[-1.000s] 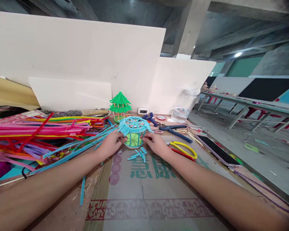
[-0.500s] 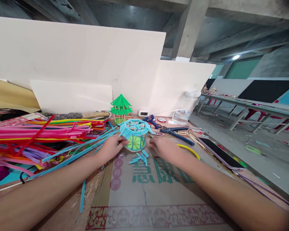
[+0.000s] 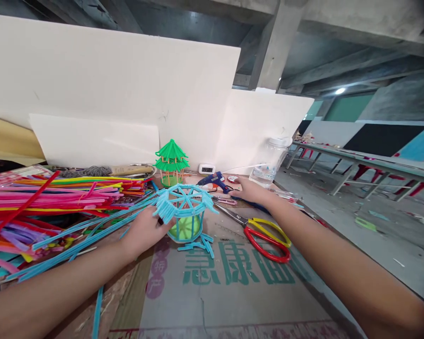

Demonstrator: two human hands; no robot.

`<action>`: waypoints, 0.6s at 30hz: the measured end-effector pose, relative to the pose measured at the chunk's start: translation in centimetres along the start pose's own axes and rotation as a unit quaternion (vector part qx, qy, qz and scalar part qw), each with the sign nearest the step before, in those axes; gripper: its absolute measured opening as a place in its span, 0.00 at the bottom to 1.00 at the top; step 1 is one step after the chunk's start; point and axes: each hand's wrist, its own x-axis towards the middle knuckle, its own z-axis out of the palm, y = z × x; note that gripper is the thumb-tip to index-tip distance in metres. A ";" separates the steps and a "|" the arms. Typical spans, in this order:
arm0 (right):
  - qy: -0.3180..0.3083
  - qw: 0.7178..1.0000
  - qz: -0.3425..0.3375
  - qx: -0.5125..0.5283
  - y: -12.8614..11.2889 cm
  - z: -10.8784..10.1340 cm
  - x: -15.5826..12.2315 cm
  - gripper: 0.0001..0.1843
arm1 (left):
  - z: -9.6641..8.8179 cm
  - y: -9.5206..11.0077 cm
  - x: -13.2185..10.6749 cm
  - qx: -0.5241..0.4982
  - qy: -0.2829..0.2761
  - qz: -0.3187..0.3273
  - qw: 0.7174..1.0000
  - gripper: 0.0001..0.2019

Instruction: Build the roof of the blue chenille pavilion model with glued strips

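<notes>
A small blue straw pavilion [image 3: 185,209] with a green base stands on the printed cardboard sheet [image 3: 233,287]. My left hand [image 3: 144,230] grips its left side, fingers curled under the roof edge. My right hand [image 3: 249,190] reaches out past the pavilion, fingers spread flat, just right of the blue glue gun [image 3: 215,181]; it holds nothing. Short blue straw pieces [image 3: 198,245] lie at the pavilion's foot.
A heap of coloured straws [image 3: 56,197] covers the left. A finished green pavilion [image 3: 171,160] stands at the back by the white boards. Red and yellow scissors [image 3: 265,235] lie right of centre. A plastic jar [image 3: 272,157] stands at the table's back right.
My right hand has let go of the blue pavilion and moved away toward the glue gun. My left hand stays on the pavilion. The view has shifted slightly right.
</notes>
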 end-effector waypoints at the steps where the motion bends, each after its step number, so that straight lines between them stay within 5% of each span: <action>1: 0.000 1.000 -0.012 0.015 -0.1 0.8 0.9 0.34 | -0.1 -0.2 0.0 -0.008 0.009 0.005 1.000 0.17; 4: -0.007 0.998 -0.032 0.058 -1.0 2.9 3.1 0.36 | -0.5 -0.3 -0.1 -0.031 -0.006 0.031 0.999 0.15; 10: 0.044 0.993 0.048 0.100 -2.6 5.3 4.9 0.22 | -0.9 0.6 -0.4 -0.034 -0.054 0.005 0.998 0.08; 14: 0.081 0.984 0.074 0.143 -2.3 3.6 3.9 0.13 | -0.9 0.0 0.1 -0.086 -0.040 -0.042 0.995 0.09; 18: 0.107 0.970 0.067 0.206 -2.0 -0.1 1.1 0.17 | -0.4 -0.7 0.6 -0.090 0.024 -0.073 0.993 0.06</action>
